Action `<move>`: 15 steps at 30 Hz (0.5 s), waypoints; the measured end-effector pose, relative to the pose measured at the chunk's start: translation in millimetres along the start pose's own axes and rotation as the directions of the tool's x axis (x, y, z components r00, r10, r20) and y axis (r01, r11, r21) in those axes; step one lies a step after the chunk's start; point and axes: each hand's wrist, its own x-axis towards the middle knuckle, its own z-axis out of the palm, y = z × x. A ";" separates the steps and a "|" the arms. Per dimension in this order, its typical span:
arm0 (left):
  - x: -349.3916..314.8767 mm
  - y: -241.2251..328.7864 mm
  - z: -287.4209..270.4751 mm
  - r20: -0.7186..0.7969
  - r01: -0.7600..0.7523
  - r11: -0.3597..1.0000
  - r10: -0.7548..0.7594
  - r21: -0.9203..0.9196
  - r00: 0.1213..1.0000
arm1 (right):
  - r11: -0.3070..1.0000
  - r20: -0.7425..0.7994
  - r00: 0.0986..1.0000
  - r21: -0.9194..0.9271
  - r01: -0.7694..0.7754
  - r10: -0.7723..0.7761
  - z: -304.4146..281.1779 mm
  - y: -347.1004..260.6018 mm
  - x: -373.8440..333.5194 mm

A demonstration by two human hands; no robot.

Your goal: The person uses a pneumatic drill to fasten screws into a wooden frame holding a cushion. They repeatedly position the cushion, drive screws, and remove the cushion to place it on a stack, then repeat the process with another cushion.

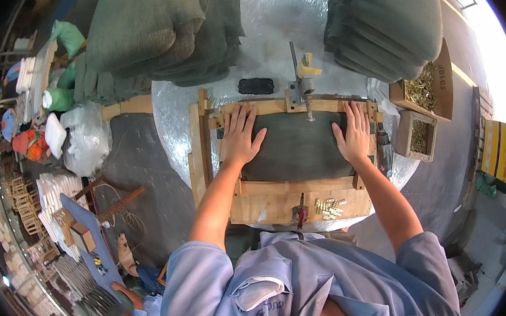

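A dark green fabric-covered panel [297, 148] lies inside a wooden frame [294, 186]. My left hand [241, 136] rests flat at its left end, fingers stretched toward the far rail and thumb on the fabric. At the right end my right hand [354, 132] lies the same way, its fingers extended along the frame's side. Neither hand grips anything. Between them, a metal clamp [306, 87] with a yellow handle is mounted on the far rail, its tip over the panel's far edge. Small brass-coloured pieces [331, 208] and a red-handled tool [300, 212] lie on the near board.
Tall stacks of green panels stand at far left [146, 32] and far right [388, 17]. A black oblong piece [256, 86] lies beyond the frame. To the right are a cardboard box [446, 87] and a wooden box [404, 135] of small metal parts. A co-worker [146, 315] sits lower left.
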 end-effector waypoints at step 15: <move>-2.3 3.3 1.9 0.011 0.021 1.000 -0.021 -0.012 1.000 | 0.997 0.112 0.994 -0.074 0.012 -0.004 0.2 6.8 -0.4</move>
